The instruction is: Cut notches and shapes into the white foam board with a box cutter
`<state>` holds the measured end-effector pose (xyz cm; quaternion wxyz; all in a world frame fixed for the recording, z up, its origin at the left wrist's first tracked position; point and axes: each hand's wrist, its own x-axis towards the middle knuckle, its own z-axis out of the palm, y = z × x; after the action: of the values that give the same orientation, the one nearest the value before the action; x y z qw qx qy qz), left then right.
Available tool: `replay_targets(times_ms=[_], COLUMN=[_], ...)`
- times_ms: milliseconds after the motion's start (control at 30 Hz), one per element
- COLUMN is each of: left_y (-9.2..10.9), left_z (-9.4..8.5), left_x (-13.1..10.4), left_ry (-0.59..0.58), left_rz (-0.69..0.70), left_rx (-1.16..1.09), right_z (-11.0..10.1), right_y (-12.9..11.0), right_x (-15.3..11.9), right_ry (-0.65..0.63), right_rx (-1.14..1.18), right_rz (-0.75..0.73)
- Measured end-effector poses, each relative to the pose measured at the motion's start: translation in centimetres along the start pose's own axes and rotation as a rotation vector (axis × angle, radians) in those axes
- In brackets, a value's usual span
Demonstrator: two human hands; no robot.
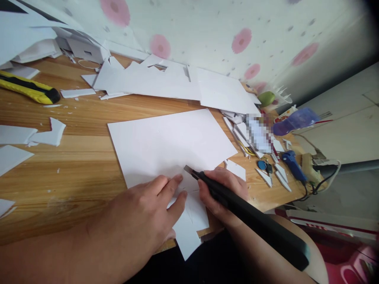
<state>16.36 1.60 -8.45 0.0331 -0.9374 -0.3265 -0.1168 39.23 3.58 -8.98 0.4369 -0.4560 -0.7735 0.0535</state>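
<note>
Board [168,142]: near the table's [89,165] near edge, left hand [154,197] resting on it, fingers parted. Knife [254,219]: gripped in right hand [229,180], blade close by left fingertips; firm, flat pressure and fingers well clear would serve best. Finishes: board white, smooth, straight-edged; knife black, slender; table grained wood.

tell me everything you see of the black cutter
The black cutter is long, with a smooth, plastic-looking handle and a short grey blade out at its tip. The right hand grips it near the blade end, the handle slanting back over the forearm. The blade is over the white sheet; whether it touches is unclear.
</note>
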Motion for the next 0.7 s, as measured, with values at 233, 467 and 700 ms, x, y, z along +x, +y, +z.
replay_targets(times_ms=[233,467,700], left_y=[-0.1,-0.1,0.1], left_z=[0.0,0.0,0.1], left_x=[0.3,-0.2,0.1], left_ry=[-0.004,-0.016,-0.017], left_rz=[-0.005,-0.003,0.041], left_rx=[-0.007,-0.016,0.064], right_z=[-0.3,-0.4,0.3], right_y=[0.0,0.0,2.2], right_x=[-0.2,-0.2,-1.0], right_ry=[-0.017,-0.020,0.194], right_rx=[0.025,0.049,0.267], right_rz=[0.001,-0.010,0.410])
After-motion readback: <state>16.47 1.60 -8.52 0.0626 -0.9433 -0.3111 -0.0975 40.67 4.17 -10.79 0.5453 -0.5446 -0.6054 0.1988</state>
